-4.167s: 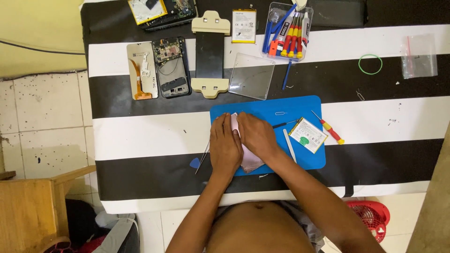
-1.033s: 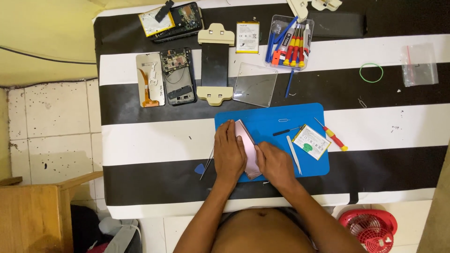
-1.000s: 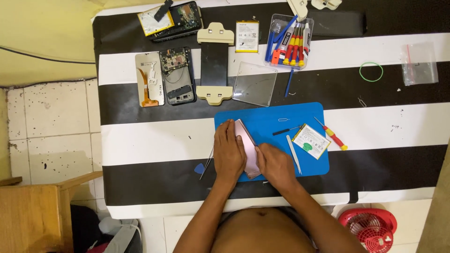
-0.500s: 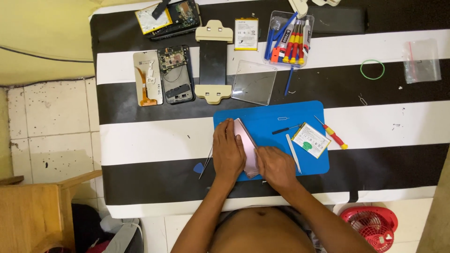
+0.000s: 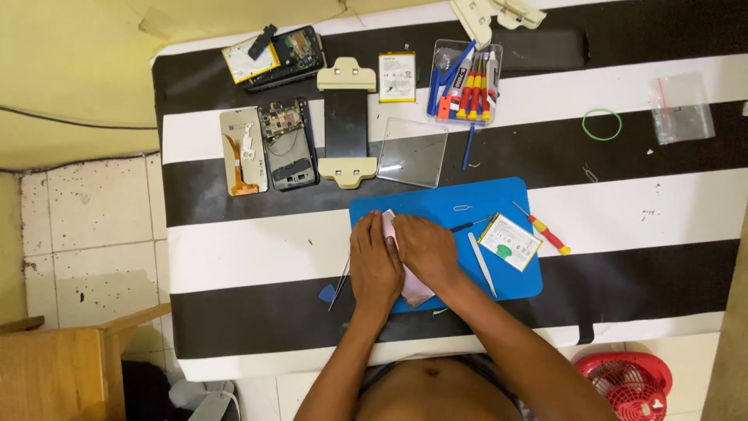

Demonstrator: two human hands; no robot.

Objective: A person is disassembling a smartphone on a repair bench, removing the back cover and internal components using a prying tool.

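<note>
Here, a tabletop [image 5: 234,242] covered in broad black and white stripes carries everything. On it, under both hands, lies a blue rectangular work mat [image 5: 460,204]. The left hand [image 5: 374,265] lies flat, palm down, on the left edge of a pale pink flat phone-shaped panel [image 5: 415,288], and the right hand [image 5: 425,248] presses on the panel from the other side, fingers bent over its upper end. Whether either grip closes around the panel or only presses on it cannot be told; the panel sits between the two hands, its lower corner showing beneath them.

Beyond the hands, further up the tabletop, stands a black phone-holding clamp with cream end pieces [image 5: 346,122], with a clear glass square [image 5: 412,152] just to its right and an opened phone body showing its circuit board [image 5: 288,144] to its left. Further up and right of the hands is a clear plastic tray of red-handled screwdrivers [image 5: 467,82]. Just right of the right hand lie a flat white-labelled battery [image 5: 509,242], a slim white spudger [image 5: 481,263] and a small red and yellow screwdriver [image 5: 545,231]. Left of the left hand lie thin metal tweezers [image 5: 340,282] and a small blue triangular pick [image 5: 326,293].
</note>
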